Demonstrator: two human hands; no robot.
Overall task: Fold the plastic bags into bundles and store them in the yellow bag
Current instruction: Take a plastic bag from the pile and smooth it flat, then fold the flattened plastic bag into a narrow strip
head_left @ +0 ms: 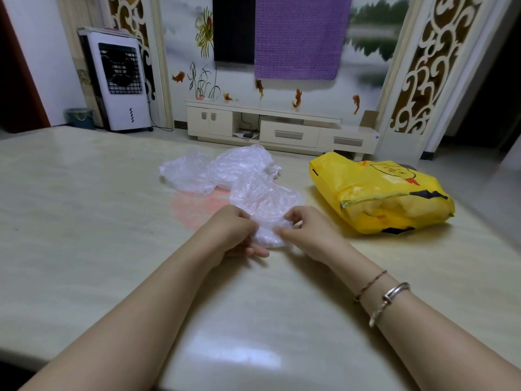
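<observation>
A crumpled clear plastic bag (263, 201) lies in the middle of the table, its near end bunched between my hands. My left hand (231, 232) grips that near end from the left, fingers curled around it. From the right, my right hand (303, 230) pinches the same bunched end with thumb and fingers. Further back lie two more loose clear bags (214, 170). The yellow bag (377, 193) lies on its side at the right of the table, with pale bundles showing through its plastic.
The beige marble table (84, 221) has a pink patch under the clear bags. Its far edge runs behind the bags. Beyond it stand a TV cabinet (282, 128), a white air cooler (118, 80) and a small bin (80, 117).
</observation>
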